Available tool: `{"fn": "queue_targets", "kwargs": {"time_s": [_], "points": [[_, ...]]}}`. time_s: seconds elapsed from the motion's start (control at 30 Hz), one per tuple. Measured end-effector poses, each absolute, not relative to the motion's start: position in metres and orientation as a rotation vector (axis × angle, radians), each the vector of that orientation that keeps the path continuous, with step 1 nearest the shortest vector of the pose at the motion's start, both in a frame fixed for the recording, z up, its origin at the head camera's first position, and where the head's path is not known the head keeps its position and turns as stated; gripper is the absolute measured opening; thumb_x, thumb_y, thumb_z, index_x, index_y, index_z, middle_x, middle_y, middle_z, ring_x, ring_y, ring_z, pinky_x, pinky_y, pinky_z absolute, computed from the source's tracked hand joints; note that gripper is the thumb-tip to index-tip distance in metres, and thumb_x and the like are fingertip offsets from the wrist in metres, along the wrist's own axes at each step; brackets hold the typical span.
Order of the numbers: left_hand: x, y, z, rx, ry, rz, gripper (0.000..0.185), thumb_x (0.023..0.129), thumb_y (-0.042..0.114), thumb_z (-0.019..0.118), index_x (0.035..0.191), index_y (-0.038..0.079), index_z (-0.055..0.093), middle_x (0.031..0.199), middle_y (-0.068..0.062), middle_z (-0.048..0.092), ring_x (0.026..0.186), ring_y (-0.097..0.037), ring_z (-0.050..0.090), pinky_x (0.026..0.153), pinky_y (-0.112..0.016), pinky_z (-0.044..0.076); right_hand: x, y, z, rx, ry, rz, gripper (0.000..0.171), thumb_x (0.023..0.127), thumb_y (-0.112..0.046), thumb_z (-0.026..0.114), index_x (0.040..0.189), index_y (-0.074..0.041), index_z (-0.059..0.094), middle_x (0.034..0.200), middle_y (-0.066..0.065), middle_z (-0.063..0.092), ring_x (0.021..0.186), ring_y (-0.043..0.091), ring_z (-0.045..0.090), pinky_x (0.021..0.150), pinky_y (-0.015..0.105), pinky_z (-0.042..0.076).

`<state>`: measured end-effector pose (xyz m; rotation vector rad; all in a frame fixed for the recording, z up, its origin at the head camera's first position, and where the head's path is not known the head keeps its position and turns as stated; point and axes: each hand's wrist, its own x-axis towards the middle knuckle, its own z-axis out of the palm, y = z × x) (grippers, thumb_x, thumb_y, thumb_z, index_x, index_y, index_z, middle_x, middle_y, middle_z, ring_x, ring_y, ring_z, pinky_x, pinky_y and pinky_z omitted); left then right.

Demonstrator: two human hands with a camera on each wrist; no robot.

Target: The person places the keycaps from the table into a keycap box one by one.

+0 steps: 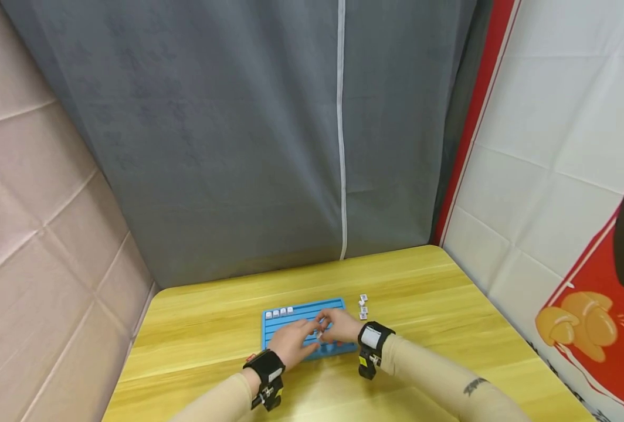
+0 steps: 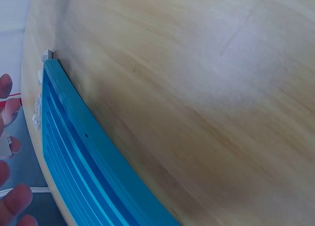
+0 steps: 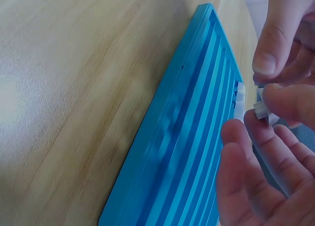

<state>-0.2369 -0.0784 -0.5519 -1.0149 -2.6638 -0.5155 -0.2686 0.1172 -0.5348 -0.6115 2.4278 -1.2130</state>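
blue ribbed tray (image 1: pixel 291 319) lies flat on the yellow wooden table (image 1: pixel 423 281), near its middle. both hands meet over the tray's centre: the right hand (image 1: pixel 341 327) and left hand (image 1: pixel 291 341) curl their fingertips round a small white tile (image 3: pixel 259 109), which the right wrist view shows pinched just above the grooves. four white tiles (image 1: pixel 279 313) already stand in the far-left end of the back groove; three loose tiles (image 1: pixel 363 306) lie on the table just beside the tray's far-right corner. judgement: keep the tile upright and square to a groove, lower it straight, and release only once it is seated; a tilted tile would likely jam or tip. room: bare wood all round the tray, wide to left and right; grey curtain (image 1: pixel 238 146) hangs behind the far edge, well apart from the work.
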Motion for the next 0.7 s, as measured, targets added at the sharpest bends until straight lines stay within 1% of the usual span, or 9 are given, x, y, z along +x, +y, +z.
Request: {"fn": "queue_targets", "kwargs": {"time_s": [0.17,0.3,0.4,0.5,0.57,0.63,0.7], "points": [[-0.238,-0.075,-0.552,-0.999,-2.682,-0.529,0.024,0.086,0.030,0.074,0.107,0.021,0.066,0.091,0.004,0.065,0.075,-0.008,0.060,0.060,-0.022,0.047,-0.270,0.118,-0.540,-0.589,2.379,-1.257,0.038,0.077,-0.002,0.068,0.114,-0.008,0.062,0.084,-0.001,0.065,0.061,0.020,0.063,0.054,0.047,0.053],[-0.241,-0.073,-0.552,-0.984,-2.735,-0.623,0.020,0.088,0.030,0.072,0.104,0.020,0.068,0.092,0.007,0.066,0.081,-0.010,0.063,0.066,-0.024,0.049,-0.270,0.119,-0.543,-0.554,2.323,-1.305,0.036,0.078,-0.001,0.068,0.114,-0.008,0.063,0.084,0.001,0.067,0.065,0.030,0.066,0.057,0.050,0.053],[-0.244,-0.074,-0.556,-0.924,-2.794,-0.806,0.019,0.089,0.032,0.070,0.103,0.019,0.069,0.091,0.008,0.066,0.083,-0.011,0.062,0.069,-0.026,0.049,-0.271,0.120,-0.544,-0.550,2.299,-1.323,0.034,0.080,-0.004,0.069,0.113,-0.008,0.064,0.085,0.002,0.067,0.068,0.034,0.067,0.055,0.046,0.054],[-0.249,-0.076,-0.561,-0.853,-2.825,-0.988,0.019,0.089,0.034,0.070,0.101,0.019,0.071,0.089,0.009,0.065,0.082,-0.012,0.060,0.070,-0.028,0.048,-0.273,0.122,-0.547,-0.563,2.293,-1.328,0.031,0.082,-0.008,0.069,0.113,-0.008,0.064,0.088,0.002,0.067,0.067,0.031,0.067,0.052,0.040,0.053],[-0.251,-0.078,-0.562,-0.830,-2.839,-1.040,0.018,0.089,0.033,0.070,0.101,0.019,0.070,0.090,0.009,0.065,0.083,-0.013,0.060,0.070,-0.029,0.048,-0.273,0.124,-0.547,-0.584,2.293,-1.328,0.030,0.084,-0.010,0.068,0.114,-0.006,0.063,0.091,0.003,0.067,0.068,0.030,0.067,0.053,0.040,0.053],[-0.256,-0.081,-0.560,-0.815,-2.860,-1.031,0.017,0.089,0.030,0.070,0.101,0.018,0.070,0.091,0.008,0.065,0.085,-0.017,0.061,0.070,-0.030,0.048,-0.273,0.126,-0.548,-0.625,2.322,-1.300,0.029,0.085,-0.010,0.068,0.113,-0.003,0.063,0.090,0.002,0.066,0.068,0.028,0.067,0.054,0.039,0.053],[-0.262,-0.085,-0.556,-0.802,-2.871,-0.971,0.016,0.088,0.027,0.071,0.100,0.017,0.070,0.092,0.005,0.065,0.086,-0.021,0.063,0.069,-0.032,0.049,-0.272,0.129,-0.547,-0.691,2.404,-1.204,0.026,0.085,-0.010,0.069,0.109,-0.002,0.065,0.086,-0.001,0.064,0.068,0.021,0.065,0.056,0.035,0.052]]}}
